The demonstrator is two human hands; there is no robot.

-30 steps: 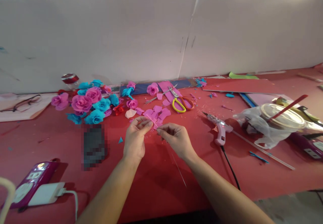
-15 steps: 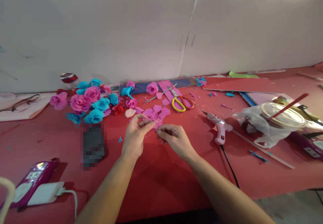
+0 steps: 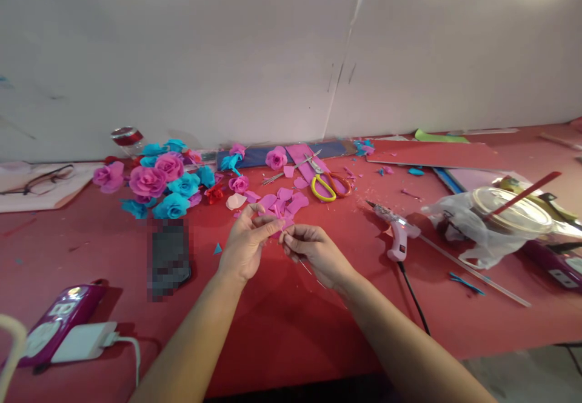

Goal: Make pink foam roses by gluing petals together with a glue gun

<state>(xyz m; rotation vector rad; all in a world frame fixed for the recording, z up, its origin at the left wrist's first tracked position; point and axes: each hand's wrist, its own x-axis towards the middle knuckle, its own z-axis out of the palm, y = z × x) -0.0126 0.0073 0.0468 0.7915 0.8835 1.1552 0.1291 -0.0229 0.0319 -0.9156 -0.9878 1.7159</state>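
My left hand (image 3: pixel 245 240) hovers over the red table (image 3: pixel 282 324), fingertips pinched on a small pink petal (image 3: pixel 276 216). My right hand (image 3: pixel 311 249) is right beside it, fingers closed on a thin metal wire (image 3: pixel 310 271) that slants down past the wrist. The fingertips of both hands meet at the petal. Just behind them lies a heap of loose pink petals (image 3: pixel 286 199).
Pink and blue paper roses (image 3: pixel 157 182) lie at the left, scissors (image 3: pixel 328 186) behind the petals, and a pink glue gun (image 3: pixel 397 233) with its black cord to the right. A bagged cup (image 3: pixel 498 218) is at far right, a phone (image 3: pixel 169 257) and a power strip (image 3: pixel 59 321) at left. White boards wall the back.
My hands have drawn closer together. The left hand's fingers have loosened and turned upward around the petal, and the wire in my right hand now shows shorter below it.
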